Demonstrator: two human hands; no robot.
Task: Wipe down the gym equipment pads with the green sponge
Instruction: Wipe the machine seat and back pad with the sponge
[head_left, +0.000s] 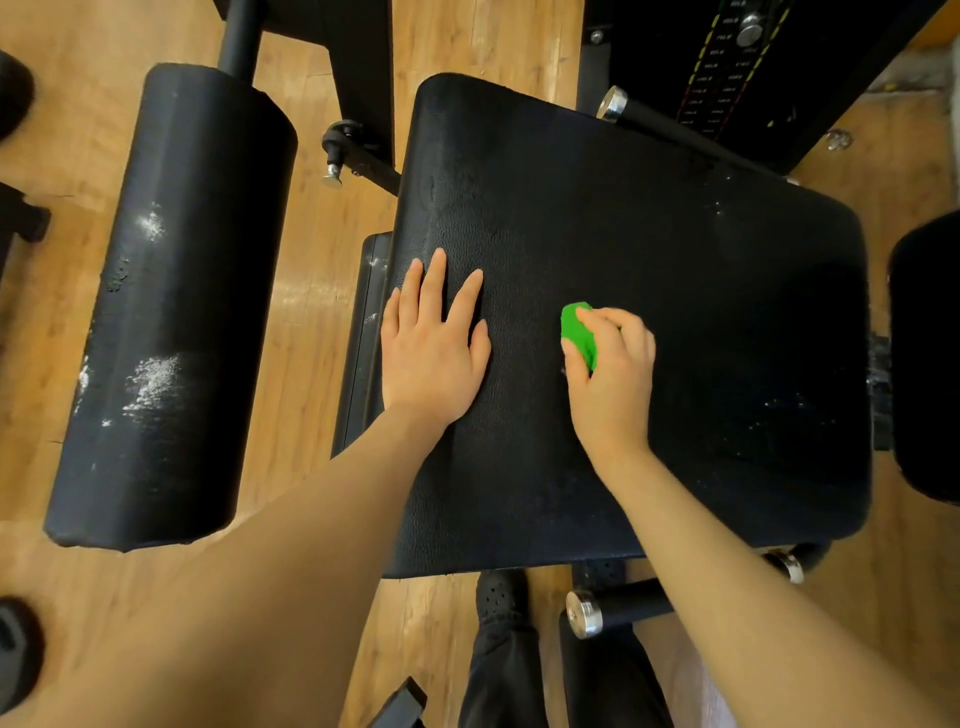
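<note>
Wiping is in progress, not finished.
The right hand (610, 371) grips the green sponge (579, 332) on the seat pad (649, 234); the left hand (434, 343) lies flat beside it. White marks remain on the roller pad (166, 312) left of both hands.

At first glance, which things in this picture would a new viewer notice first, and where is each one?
The bright green sponge stands out most, gripped in the right hand near the middle of the large black seat pad. Next is the left hand, pressed flat on that pad's left part. Then the white smears on the black roller pad at the left, above the wooden floor.
</note>
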